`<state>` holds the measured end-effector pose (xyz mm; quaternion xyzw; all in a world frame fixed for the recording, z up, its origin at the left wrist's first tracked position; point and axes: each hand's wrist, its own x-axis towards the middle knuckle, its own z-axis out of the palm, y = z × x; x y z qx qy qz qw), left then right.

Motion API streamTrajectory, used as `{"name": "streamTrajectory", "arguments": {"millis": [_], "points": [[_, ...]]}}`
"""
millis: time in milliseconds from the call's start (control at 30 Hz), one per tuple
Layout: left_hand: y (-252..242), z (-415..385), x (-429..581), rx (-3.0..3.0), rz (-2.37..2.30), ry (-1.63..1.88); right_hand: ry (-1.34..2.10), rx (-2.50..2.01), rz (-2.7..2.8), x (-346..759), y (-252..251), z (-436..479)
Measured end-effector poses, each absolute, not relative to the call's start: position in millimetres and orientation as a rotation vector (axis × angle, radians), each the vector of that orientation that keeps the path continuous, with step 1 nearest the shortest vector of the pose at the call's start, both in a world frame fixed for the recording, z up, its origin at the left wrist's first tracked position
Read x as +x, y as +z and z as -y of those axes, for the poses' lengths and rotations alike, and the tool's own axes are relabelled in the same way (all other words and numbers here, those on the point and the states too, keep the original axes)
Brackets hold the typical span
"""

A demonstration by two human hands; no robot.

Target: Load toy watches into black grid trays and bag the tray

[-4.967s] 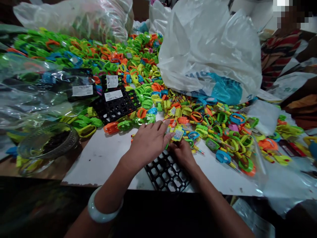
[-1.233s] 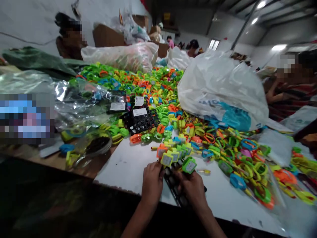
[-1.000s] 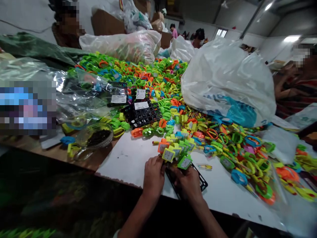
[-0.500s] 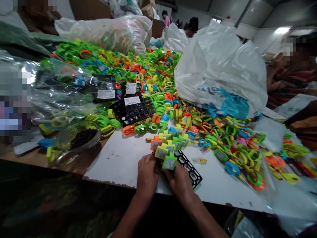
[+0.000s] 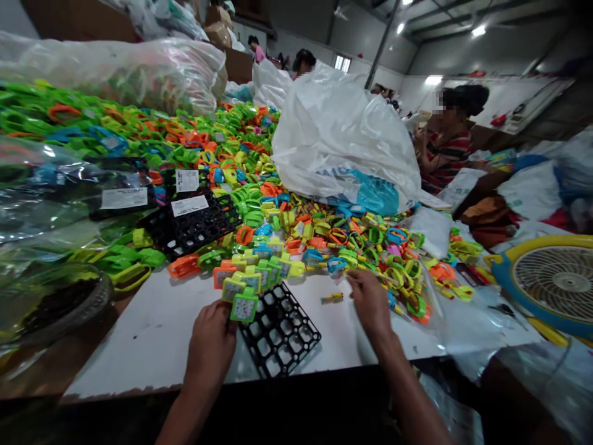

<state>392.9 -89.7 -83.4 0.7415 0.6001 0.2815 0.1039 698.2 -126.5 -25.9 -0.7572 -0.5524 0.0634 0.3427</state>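
A black grid tray (image 5: 281, 346) lies slanted at the table's front, several toy watches with square printed faces standing in its far and left part. My left hand (image 5: 210, 340) is closed at the tray's left edge, its fingertips partly hidden behind a green toy watch (image 5: 244, 306). My right hand (image 5: 372, 306) is off the tray, over the white sheet by the near edge of the watch pile (image 5: 338, 238). Its fingers stretch forward, and I see nothing held in them. Between tray and right hand lies a small yellow printed piece (image 5: 332, 298).
Black trays with white labels (image 5: 189, 206) lie at the left near a clear bowl (image 5: 65, 303) of dark bits. A large white plastic bag (image 5: 347, 136) stands behind the pile. A yellow and blue fan (image 5: 556, 281) is at right; a person in stripes (image 5: 447, 151) sits beyond.
My right hand has left the green watch and moved right toward the pile. My left hand stays at the tray, which is now more exposed. The view has turned right, bringing the fan in.
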Motion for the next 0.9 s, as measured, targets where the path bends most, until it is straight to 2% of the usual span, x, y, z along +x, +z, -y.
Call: {"name": "streamTrajectory", "arguments": {"millis": [67,167,500,633,733,900], "points": [[-84,88,389,2.184,-1.761,0.824,-0.057,-2.336,1.408,735,-24,130],[-81,88,393,2.183,-1.767,0.830,-0.151,-2.675,1.445,763,-27,135],[-72,93,404,2.096,-1.683,0.883,-0.218,-2.653,1.668,760,-37,116],[-71,97,408,2.045,-1.709,0.868,-0.128,-2.440,1.660,756,-35,120],[-70,98,410,2.053,-1.716,0.825,0.204,-2.061,1.471,726,-31,123],[-68,99,413,2.076,-1.731,0.773,1.199,-1.377,1.107,628,-37,124]]}}
